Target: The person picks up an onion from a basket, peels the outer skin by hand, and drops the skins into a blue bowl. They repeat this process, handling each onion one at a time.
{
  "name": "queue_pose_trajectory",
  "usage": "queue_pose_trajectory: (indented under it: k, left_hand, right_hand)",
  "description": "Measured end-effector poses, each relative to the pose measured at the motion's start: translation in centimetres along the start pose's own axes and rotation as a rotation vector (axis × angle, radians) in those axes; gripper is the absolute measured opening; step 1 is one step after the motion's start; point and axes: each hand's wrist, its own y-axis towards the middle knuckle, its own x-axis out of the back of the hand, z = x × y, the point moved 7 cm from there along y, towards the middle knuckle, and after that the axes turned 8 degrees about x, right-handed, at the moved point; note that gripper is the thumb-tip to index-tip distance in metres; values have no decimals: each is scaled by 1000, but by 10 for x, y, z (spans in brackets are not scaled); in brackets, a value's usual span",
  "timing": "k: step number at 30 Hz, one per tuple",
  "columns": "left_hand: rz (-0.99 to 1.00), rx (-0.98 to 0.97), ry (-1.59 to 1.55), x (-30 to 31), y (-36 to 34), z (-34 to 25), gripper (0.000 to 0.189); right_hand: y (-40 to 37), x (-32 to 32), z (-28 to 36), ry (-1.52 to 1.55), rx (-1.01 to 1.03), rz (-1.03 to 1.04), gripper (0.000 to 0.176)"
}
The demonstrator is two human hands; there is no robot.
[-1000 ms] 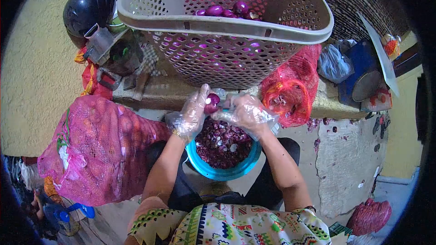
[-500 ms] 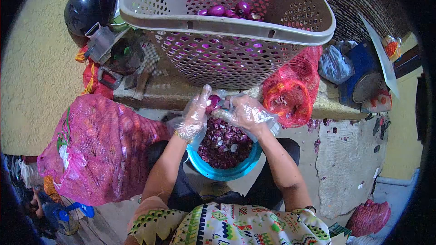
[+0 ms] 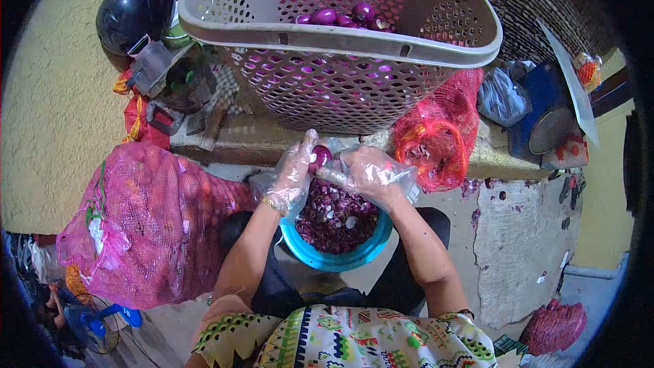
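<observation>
A small purple onion (image 3: 320, 157) is held between two hands in loose clear plastic gloves, just in front of the concrete ledge (image 3: 238, 142) and directly over a blue bowl (image 3: 340, 261). The left hand (image 3: 291, 176) is closed around the onion from the side, thumb raised along it. The right hand (image 3: 369, 172) is curled almost shut, its fingertips pinched against the onion's other side. Whether a blade is hidden under that glove cannot be told. The bowl is set between the knees and is heaped with purple skins (image 3: 334, 217), so the onion seems to be held there for scraps to drop straight in. Shiny peeled onions (image 3: 340, 17) are piled in the perforated plastic basket (image 3: 340, 88) on the ledge, within arm's reach above the hands. A full pink mesh sack (image 3: 143, 225) is leaned at the left, and a slack red mesh bag (image 3: 436, 138) at the right.
</observation>
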Motion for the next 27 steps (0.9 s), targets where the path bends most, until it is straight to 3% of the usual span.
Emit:
queue_pose_trajectory:
  k: [4,6,7,11,13,16,27]
  left_hand:
    - [-13,7,111,10,15,12,60]
    - [-228,19,181,24,16,13,61]
    - [-188,52,153,10,-6,-9,72]
    - [-155,104,-111,1,-12,-7,70]
    - [-67,88,-140,2,-6,-3,54]
    - [20,12,-193,-3,-6,-6,50]
    - [99,-2,-230,-12,-11,-13,51]
  right_hand:
    - [2,-3,3,-111,80,81,65]
    - [1,-6,12,-119,96,94,66]
    - [1,-7,16,-127,112,107,67]
    - [1,0,17,-67,71,99,64]
    - [1,14,14,27,-23,-36,61]
    - [2,19,13,95,-22,-142,66]
    - [3,8,9,-5,-28,-89,54]
